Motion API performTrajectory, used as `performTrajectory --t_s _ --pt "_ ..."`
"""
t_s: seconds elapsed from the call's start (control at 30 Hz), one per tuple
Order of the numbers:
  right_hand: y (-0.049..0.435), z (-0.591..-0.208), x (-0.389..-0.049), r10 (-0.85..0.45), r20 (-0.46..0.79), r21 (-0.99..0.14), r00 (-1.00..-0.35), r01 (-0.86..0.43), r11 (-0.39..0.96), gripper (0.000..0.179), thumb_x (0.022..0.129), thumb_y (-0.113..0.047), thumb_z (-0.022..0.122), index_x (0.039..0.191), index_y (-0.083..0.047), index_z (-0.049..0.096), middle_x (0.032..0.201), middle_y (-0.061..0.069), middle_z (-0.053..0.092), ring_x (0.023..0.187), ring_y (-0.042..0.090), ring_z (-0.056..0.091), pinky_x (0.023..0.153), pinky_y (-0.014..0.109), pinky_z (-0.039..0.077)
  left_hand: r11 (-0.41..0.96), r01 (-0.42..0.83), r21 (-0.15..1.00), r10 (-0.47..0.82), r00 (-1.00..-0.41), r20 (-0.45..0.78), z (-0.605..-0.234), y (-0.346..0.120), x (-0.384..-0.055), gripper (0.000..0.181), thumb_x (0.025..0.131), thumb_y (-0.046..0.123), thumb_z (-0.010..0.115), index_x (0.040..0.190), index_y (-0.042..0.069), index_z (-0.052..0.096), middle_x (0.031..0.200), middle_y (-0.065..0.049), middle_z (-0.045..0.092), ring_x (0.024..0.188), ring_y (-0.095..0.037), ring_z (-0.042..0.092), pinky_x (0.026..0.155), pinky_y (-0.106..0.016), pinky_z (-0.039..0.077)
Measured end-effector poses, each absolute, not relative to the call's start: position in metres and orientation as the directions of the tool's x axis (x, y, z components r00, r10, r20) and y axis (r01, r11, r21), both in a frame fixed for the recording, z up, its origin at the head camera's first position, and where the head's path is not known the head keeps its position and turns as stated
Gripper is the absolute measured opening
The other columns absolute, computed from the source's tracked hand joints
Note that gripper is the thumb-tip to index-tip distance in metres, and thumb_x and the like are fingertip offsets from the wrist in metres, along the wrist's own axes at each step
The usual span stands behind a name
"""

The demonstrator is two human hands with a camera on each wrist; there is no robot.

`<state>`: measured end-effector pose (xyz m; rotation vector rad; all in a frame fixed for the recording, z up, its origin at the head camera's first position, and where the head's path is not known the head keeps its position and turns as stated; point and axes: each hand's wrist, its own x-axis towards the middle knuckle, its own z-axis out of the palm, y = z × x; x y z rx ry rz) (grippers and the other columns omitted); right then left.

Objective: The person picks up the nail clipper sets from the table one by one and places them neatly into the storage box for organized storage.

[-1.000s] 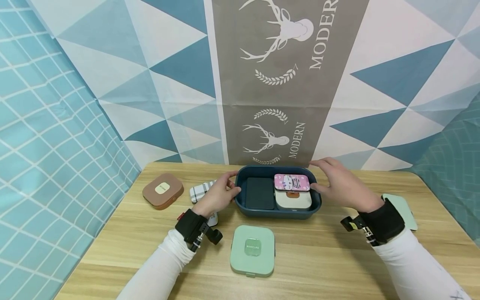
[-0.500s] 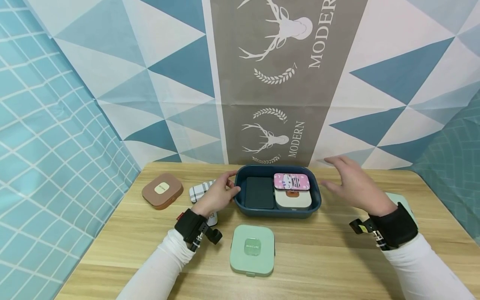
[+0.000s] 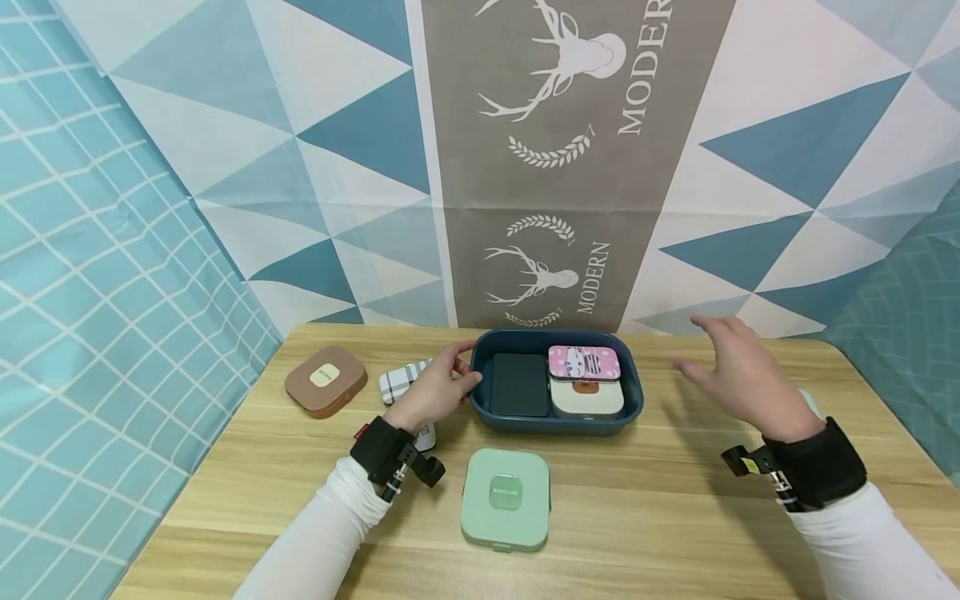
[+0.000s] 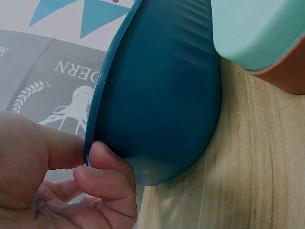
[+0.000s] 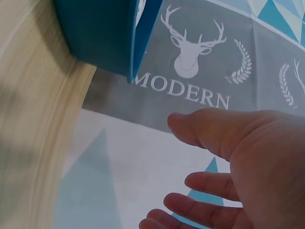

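A dark blue storage bin (image 3: 558,427) stands at the back of the table. Inside it, a black flat case (image 3: 519,385) lies on the left. On the right, a pink tin with a cartoon print (image 3: 583,364) rests partly over a cream case (image 3: 587,402). My left hand (image 3: 438,390) grips the bin's left end, thumb and fingers pinching its rim in the left wrist view. My right hand (image 3: 738,379) hovers to the right of the bin, apart from it, fingers spread and holding nothing; the right wrist view shows the bin wall beyond the thumb.
A green manicure case (image 3: 505,500) lies in front of the bin. To the left are a brown case (image 3: 326,382) and a plaid case (image 3: 399,382), partly covered by the left hand. Another green case (image 3: 810,402) is mostly hidden behind the right wrist. A patterned cloth backdrop rises behind the table.
My right hand has left the bin's right end and moved rightward, more of the green case behind it now hidden. The left hand and the bin have stayed in place.
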<state>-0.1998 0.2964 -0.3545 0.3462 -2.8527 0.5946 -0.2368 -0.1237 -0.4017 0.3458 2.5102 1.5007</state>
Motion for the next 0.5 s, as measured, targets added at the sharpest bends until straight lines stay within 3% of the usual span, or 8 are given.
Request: performTrajectory --t_s 0.5 --pt "0.320 -0.360 -0.192 -0.099 0.246 -0.375 -0.964 -0.189 0.908 0.074 0.100 -0.021 0.074 0.148 0.023 0.040 0.138 0.047 0.042 0.126 0.064 0.040 0.099 0.075 0.037 0.455 0.098 0.885 0.298 -0.954 -0.047 -0.402 -0.124 -0.237 0.059 0.110 0.009 0.059 0.164 0.008 0.036 0.100 -0.012 0.053 0.075 -0.032 0.060 0.065 -0.033 0.045"
